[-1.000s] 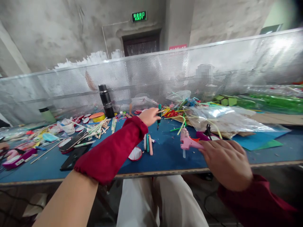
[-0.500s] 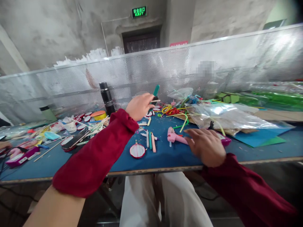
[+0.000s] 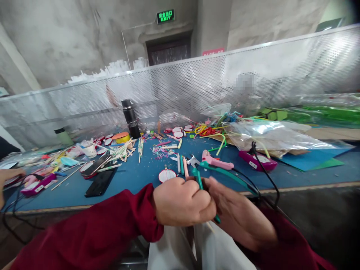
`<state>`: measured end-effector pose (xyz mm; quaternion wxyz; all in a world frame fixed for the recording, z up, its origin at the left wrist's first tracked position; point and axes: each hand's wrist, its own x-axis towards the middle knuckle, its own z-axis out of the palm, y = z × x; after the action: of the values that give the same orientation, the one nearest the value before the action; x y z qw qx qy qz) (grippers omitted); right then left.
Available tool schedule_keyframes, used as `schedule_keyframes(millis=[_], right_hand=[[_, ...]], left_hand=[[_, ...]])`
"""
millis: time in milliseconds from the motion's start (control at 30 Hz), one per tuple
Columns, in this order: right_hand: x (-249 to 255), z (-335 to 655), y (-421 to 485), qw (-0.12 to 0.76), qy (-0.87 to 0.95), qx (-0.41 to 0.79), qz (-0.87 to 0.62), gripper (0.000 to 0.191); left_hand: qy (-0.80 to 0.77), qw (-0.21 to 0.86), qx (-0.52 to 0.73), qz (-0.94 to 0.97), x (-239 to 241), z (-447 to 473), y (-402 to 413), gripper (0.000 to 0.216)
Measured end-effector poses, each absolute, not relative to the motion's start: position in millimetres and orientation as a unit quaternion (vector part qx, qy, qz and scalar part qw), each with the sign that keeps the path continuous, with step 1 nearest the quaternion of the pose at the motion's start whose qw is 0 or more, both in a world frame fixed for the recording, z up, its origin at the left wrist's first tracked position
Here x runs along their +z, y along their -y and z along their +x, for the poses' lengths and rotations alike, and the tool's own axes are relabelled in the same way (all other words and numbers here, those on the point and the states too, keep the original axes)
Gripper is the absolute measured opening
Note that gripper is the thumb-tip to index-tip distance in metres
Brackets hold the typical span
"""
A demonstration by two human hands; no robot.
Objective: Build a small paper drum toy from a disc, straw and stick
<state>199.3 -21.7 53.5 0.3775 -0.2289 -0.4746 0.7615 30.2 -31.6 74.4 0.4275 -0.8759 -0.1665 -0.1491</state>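
My left hand (image 3: 184, 202) is closed around one green handle of a pair of cutting pliers (image 3: 198, 178) just over the table's front edge. The pliers' jaws point away from me and their handles are spread. A thin wooden stick (image 3: 209, 226) pokes out below the same fist. Against it, from the right, comes my right hand (image 3: 242, 217), its fingertips hidden behind the left hand and the handle. Just beyond lie a pink glue gun (image 3: 216, 161), several marker-like sticks (image 3: 182, 165) and a round white disc with a red rim (image 3: 167, 175).
The blue table (image 3: 149, 172) carries a black phone (image 3: 100, 183), wooden sticks (image 3: 123, 149), a black bottle (image 3: 131, 119) and a purple box (image 3: 257, 160) with black cables. Plastic bags (image 3: 275, 135) lie right. Another person's hand (image 3: 9, 180) shows at far left. A perforated metal screen (image 3: 180, 86) stands behind.
My left hand has come back from the table's far side toward me, bringing the green-handled pliers and thin stick. My right hand has moved left from beside the glue gun to meet it.
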Motion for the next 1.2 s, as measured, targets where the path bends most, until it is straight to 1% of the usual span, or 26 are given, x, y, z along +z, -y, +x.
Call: schedule_keyframes(millis=[67,133,200,267,300,333,367,433,467,533,567,633,700,733,800,933,1000,1100,1200], right_hand=[[46.3,191.8,27.8,0.372,0.421,0.794,-0.232,0.032],[38.8,184.2,29.9,0.389,0.388,0.799,-0.242,0.029],[31.6,177.2,29.0,0.413,0.371,0.793,-0.251,0.029],[24.5,171.6,26.4,0.440,0.386,0.771,-0.250,0.032],[20.9,169.3,24.9,0.453,0.416,0.748,-0.249,0.033],[17.5,167.3,23.6,0.461,0.461,0.716,-0.251,0.033],[14.3,165.4,22.7,0.465,0.513,0.675,-0.257,0.032],[9.7,161.8,23.4,0.445,0.617,0.586,-0.279,0.030],[8.8,160.1,25.2,0.427,0.660,0.546,-0.290,0.029],[10.9,157.0,31.3,0.393,0.721,0.485,-0.302,0.026],[13.7,155.8,35.0,0.381,0.742,0.461,-0.303,0.024],[21.7,154.5,42.1,0.379,0.764,0.428,-0.300,0.014],[30.2,155.0,46.6,0.378,0.774,0.417,-0.290,0.007],[33.6,155.7,47.7,0.371,0.780,0.415,-0.285,0.006],[37.7,157.6,48.1,0.365,0.793,0.398,-0.281,0.010],[37.6,161.5,48.3,0.410,0.812,0.282,-0.306,0.013],[37.2,163.0,50.3,0.414,0.824,0.218,-0.322,0.017],[39.7,164.1,54.2,0.420,0.830,0.151,-0.333,0.020],[43.8,163.9,56.1,0.441,0.820,0.132,-0.341,0.019]], left_hand=[[0.157,0.427,-0.161,-0.876,70.7,24.7,34.8,0.017],[0.163,0.425,-0.173,-0.873,67.9,17.8,36.5,0.016],[0.170,0.408,-0.187,-0.877,63.7,9.3,38.1,0.017],[0.192,0.353,-0.222,-0.888,57.2,0.5,40.9,0.019],[0.243,0.305,-0.263,-0.883,53.3,-3.2,42.9,0.018],[0.323,0.228,-0.309,-0.865,49.2,-5.9,45.2,0.019],[0.413,0.131,-0.352,-0.830,45.0,-7.4,47.8,0.023],[0.501,-0.058,-0.407,-0.762,36.8,-7.6,53.0,0.035],[0.516,-0.136,-0.424,-0.732,32.9,-6.8,55.2,0.041],[0.511,-0.251,-0.455,-0.685,25.5,-5.6,58.3,0.049],[0.500,-0.297,-0.472,-0.662,22.1,-5.8,58.9,0.052],[0.464,-0.381,-0.503,-0.622,16.4,-8.7,58.0,0.059],[0.422,-0.446,-0.519,-0.595,12.4,-13.3,55.2,0.066],[0.409,-0.462,-0.522,-0.589,11.5,-15.4,53.5,0.067],[0.408,-0.456,-0.520,-0.596,12.1,-17.7,50.2,0.065],[0.432,-0.372,-0.515,-0.640,23.2,-11.7,48.9,0.054],[0.427,-0.353,-0.523,-0.648,30.4,-5.7,50.8,0.057],[0.406,-0.358,-0.534,-0.649,36.2,2.0,53.4,0.067],[0.395,-0.342,-0.550,-0.651,33.1,5.5,53.4,0.062]])
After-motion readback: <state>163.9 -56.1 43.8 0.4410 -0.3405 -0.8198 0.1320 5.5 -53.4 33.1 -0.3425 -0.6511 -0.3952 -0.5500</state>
